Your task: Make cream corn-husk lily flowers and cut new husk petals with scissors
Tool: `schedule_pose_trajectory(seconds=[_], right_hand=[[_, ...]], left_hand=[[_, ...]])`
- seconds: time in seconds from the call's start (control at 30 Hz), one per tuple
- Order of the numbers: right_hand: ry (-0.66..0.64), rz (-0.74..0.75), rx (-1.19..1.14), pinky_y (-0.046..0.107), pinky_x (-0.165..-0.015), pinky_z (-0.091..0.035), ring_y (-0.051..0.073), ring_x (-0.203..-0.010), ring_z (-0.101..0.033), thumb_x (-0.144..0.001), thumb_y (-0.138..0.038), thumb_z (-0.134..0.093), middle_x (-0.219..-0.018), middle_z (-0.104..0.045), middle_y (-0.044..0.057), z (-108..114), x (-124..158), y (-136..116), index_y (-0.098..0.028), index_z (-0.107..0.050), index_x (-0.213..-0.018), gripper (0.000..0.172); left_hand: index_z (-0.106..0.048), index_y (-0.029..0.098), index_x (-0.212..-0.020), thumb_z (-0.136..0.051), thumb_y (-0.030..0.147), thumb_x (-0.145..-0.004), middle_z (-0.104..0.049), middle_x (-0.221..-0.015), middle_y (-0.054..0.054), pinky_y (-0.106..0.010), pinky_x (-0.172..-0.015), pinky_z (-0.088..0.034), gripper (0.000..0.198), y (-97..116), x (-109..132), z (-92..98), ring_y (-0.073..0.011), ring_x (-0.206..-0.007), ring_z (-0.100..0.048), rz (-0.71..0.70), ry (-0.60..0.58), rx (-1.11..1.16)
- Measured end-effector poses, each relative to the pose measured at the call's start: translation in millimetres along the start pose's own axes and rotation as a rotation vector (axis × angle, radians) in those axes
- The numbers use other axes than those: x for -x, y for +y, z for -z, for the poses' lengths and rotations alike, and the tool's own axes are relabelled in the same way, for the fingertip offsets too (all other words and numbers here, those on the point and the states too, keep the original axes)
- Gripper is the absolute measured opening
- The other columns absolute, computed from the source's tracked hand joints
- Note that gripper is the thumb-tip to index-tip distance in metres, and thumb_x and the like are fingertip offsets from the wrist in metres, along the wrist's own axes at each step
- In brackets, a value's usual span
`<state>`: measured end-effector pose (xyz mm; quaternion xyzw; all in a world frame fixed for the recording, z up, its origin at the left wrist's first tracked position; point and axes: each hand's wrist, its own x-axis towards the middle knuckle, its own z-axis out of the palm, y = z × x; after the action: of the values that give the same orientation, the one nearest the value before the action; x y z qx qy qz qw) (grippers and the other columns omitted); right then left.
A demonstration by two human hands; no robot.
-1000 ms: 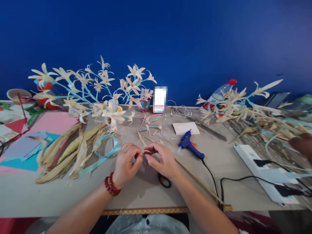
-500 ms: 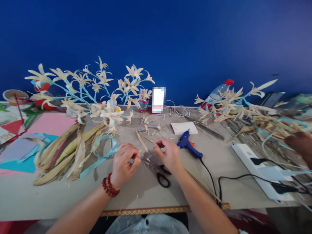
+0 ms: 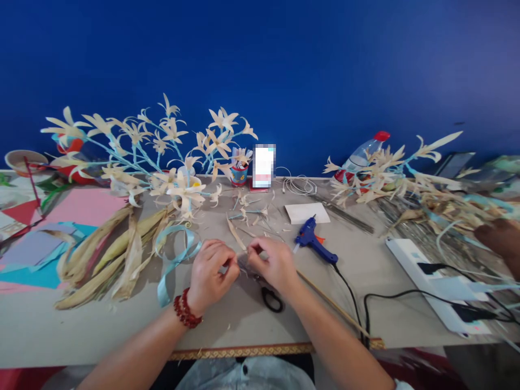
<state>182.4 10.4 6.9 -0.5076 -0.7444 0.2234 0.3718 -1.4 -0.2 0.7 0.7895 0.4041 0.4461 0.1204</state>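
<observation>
Above the middle of the table, my left hand (image 3: 215, 271) is closed in a pinch, a red bead bracelet (image 3: 187, 309) on its wrist. My right hand (image 3: 271, 262) is pinched a short gap away. Whatever thin thing the fingertips hold is too small to make out. A light blue ribbon (image 3: 164, 287) curls up beside my left hand; whether it runs into the fingers is hidden. Scissors (image 3: 273, 301) with black handles lie under my right hand, their blades mostly covered. To its right rests a blue glue gun (image 3: 319, 246).
Dried corn husks (image 3: 117, 254) and coloured paper (image 3: 85, 206) lie left. Husk flowers (image 3: 174, 130) stand behind. A thin stick (image 3: 333, 303) lies under my right forearm. A power strip (image 3: 430, 287) with cables sits right, near another person's hand (image 3: 499, 244).
My right hand has moved left and slightly down, closer to my left hand. My left hand has shifted slightly right. The ribbon's loose end has swung right and now curls downward.
</observation>
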Motion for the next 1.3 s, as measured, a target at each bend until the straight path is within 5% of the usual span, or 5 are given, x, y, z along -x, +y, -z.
schedule_pose_trajectory(seconds=[0.57, 0.73, 0.9, 1.07, 1.3], right_hand=[[0.136, -0.005, -0.001, 0.027, -0.064, -0.046, 0.017, -0.066, -0.060, -0.082, -0.016, -0.053, -0.072, -0.064, 0.002, 11.2, -2.7, 7.6, -0.021, -0.061, -0.080, 0.010], [-0.151, 0.245, -0.137, 0.034, -0.084, -0.048, 0.020, -0.091, -0.062, -0.081, -0.012, -0.051, -0.106, -0.066, 0.006, 13.1, -3.4, -6.0, -0.025, -0.058, -0.114, 0.036], [-0.250, 0.254, -0.229, 0.034, -0.083, -0.049, 0.020, -0.091, -0.062, -0.088, -0.021, -0.054, -0.097, -0.067, 0.006, 14.3, -5.3, -10.5, -0.024, -0.064, -0.099, 0.016], [-0.256, -0.078, -0.569, 0.027, -0.064, -0.049, 0.015, -0.067, -0.061, -0.084, -0.030, -0.064, -0.075, -0.067, 0.002, 12.5, -4.2, -5.1, -0.020, -0.066, -0.082, 0.010], [-0.293, -0.628, -1.130, 0.016, -0.046, -0.040, 0.005, -0.044, -0.048, -0.072, -0.035, -0.076, -0.065, -0.067, -0.001, -2.9, -3.3, -3.0, -0.017, -0.064, -0.073, 0.022]], left_hand=[[-0.054, 0.022, -0.075, -0.054, 0.011, -0.080, -0.059, -0.067, -0.001, -0.039, -0.082, -0.048, 0.011, -1.9, -0.3, 4.6, -0.0194, -0.073, -0.058, 0.047, 0.064, 0.003], [-0.054, 0.020, -0.070, -0.050, 0.014, -0.081, -0.059, -0.066, -0.001, -0.030, -0.064, -0.045, 0.013, -0.3, -0.5, 4.2, -0.0163, -0.065, -0.056, 0.221, -0.029, 0.144], [-0.053, 0.019, -0.063, -0.048, 0.019, -0.082, -0.054, -0.056, 0.002, -0.025, -0.055, -0.039, 0.020, -1.8, -3.6, 3.4, -0.0130, -0.055, -0.049, 0.418, -0.177, 0.421], [-0.056, 0.018, -0.070, -0.047, 0.024, -0.086, -0.055, -0.059, 0.000, -0.026, -0.055, -0.039, 0.019, -7.1, -3.4, 1.4, -0.0139, -0.056, -0.050, 0.559, -0.237, 0.702], [-0.061, 0.019, -0.097, -0.054, 0.022, -0.086, -0.059, -0.090, -0.006, -0.034, -0.079, -0.044, 0.013, -0.3, -7.1, 5.5, -0.0197, -0.086, -0.056, 0.277, -0.168, 0.556]])
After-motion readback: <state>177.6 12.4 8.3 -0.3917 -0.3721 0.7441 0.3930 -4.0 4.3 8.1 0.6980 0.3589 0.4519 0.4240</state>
